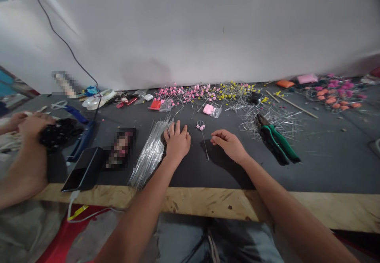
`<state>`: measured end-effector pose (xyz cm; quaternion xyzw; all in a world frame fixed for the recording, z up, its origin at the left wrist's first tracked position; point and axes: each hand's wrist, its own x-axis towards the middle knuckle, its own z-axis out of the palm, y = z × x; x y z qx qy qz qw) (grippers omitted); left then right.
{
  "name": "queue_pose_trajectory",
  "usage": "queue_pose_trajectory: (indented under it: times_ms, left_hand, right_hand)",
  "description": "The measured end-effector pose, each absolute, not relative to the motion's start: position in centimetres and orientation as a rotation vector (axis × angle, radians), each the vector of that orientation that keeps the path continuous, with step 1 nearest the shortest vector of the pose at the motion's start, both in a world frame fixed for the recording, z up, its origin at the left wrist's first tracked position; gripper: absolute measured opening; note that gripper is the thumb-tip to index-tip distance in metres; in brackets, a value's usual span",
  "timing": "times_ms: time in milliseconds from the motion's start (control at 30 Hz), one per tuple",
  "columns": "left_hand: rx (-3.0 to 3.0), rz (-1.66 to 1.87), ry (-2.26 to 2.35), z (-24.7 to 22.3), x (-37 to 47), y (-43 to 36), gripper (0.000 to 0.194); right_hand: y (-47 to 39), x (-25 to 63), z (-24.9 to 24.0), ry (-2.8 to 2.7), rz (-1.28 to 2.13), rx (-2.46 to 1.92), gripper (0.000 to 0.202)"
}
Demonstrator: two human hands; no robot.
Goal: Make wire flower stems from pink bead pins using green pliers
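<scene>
My left hand (pixel 178 140) lies with its fingers spread on the dark table, touching the right side of a bundle of thin silvery wires (pixel 148 152). To its right, a wire stem with a small loop and pink beads (pixel 201 127) at its top lies flat, with its twisted tail pointing toward me. Just right of that stem is my right hand (pixel 228 142), its fingers loosely curled; I see nothing between the fingertips. Beyond it on the right rest green-handled pliers (pixel 277 142), partly over a scatter of loose wires (pixel 246 122).
Pink-topped stems (pixel 190 93) and yellow-topped stems (pixel 237 89) are heaped along the wall. A pink packet (pixel 208 109) and a thin stick (pixel 297 105) lie nearer. At left are a black power bank (pixel 83 170) and another person's hands (pixel 32 124), beside dark fabric (pixel 59 133).
</scene>
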<state>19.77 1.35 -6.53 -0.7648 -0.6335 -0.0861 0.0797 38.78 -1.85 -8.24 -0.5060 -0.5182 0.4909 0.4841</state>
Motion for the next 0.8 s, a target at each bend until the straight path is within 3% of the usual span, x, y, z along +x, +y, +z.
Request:
queue_pose_trajectory:
  times_ms: [267,567,800]
  left_hand:
    - [-2.318,-0.167,-1.895,-7.2,18.9,-3.3,0.049]
    - [-2.285,-0.190,-1.957,-7.2,20.4,0.3,0.049]
    - [-2.331,-0.137,-1.920,-7.0,19.6,-2.7,0.056]
  right_hand:
    - [-1.9,38.8,-8.4,-1.270,1.200,-1.224,0.018]
    - [-1.8,38.7,-8.3,-1.269,1.195,-1.247,0.018]
    - [-1.8,38.4,-8.0,-1.239,1.195,-1.282,0.019]
